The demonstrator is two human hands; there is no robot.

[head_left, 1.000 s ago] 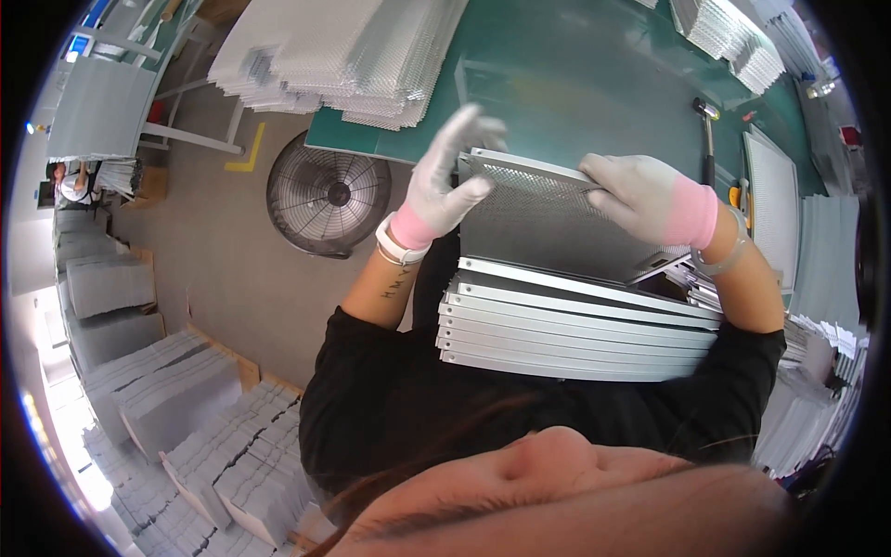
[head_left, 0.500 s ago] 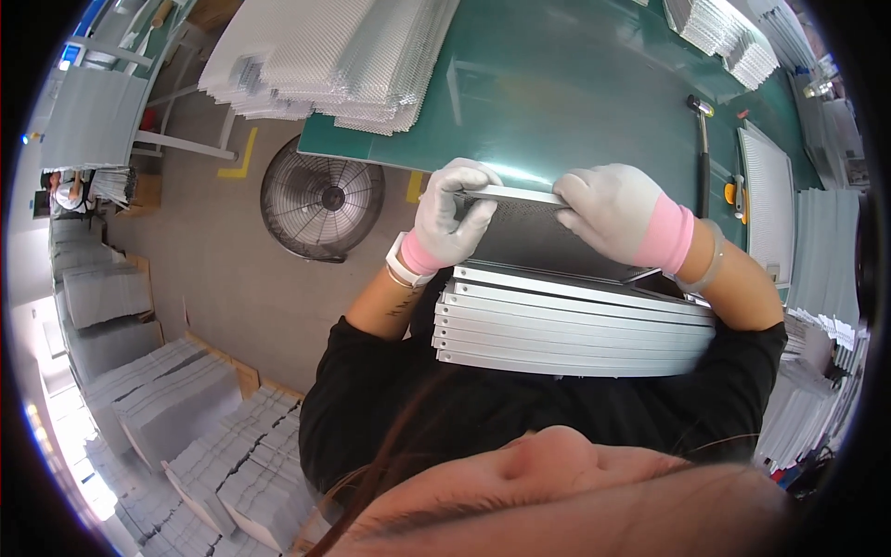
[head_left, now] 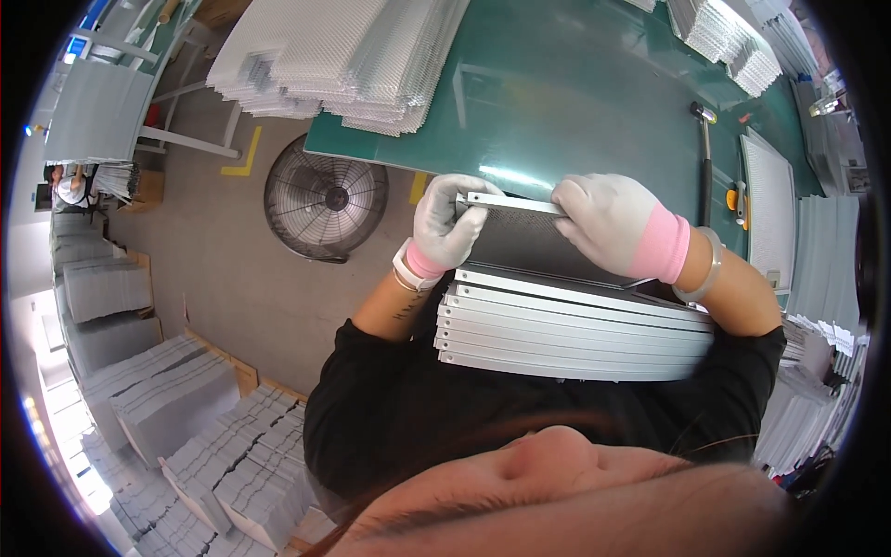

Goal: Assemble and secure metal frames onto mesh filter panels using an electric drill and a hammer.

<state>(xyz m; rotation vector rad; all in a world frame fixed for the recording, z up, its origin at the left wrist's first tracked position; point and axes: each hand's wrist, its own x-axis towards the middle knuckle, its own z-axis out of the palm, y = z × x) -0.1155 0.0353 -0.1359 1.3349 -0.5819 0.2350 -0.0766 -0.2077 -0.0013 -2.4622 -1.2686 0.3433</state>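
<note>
At the near edge of the green worktop point(head_left: 575, 102), seen from the head camera, both gloved hands are closed on one framed mesh panel point(head_left: 534, 237), tilted up off the pile below it. Left hand point(head_left: 445, 223) is wrapped round the panel's left end, fingers curled over the top rail; right hand point(head_left: 608, 218) presses down on the same rail further along, pink cuff showing. So the two hands are apart, each clamped on that one panel. Under it, against the person's chest, sits a stack of finished frames point(head_left: 571, 325), several silver rails lying neatly one over another, which I read as the work already done. What is left looks plentiful: a heap of loose mesh sheets point(head_left: 343, 56) lies at the far left of the worktop, and more mesh point(head_left: 724, 37) sits at the far right. A hammer point(head_left: 705, 158) lies untouched to the right, well apart from the hands. Down on the floor stand a round fan point(head_left: 325, 200) and rows of stacked panels point(head_left: 176, 408), lower left. My judgement: midway through a long batch, with this panel not yet laid flat on the stack.
</note>
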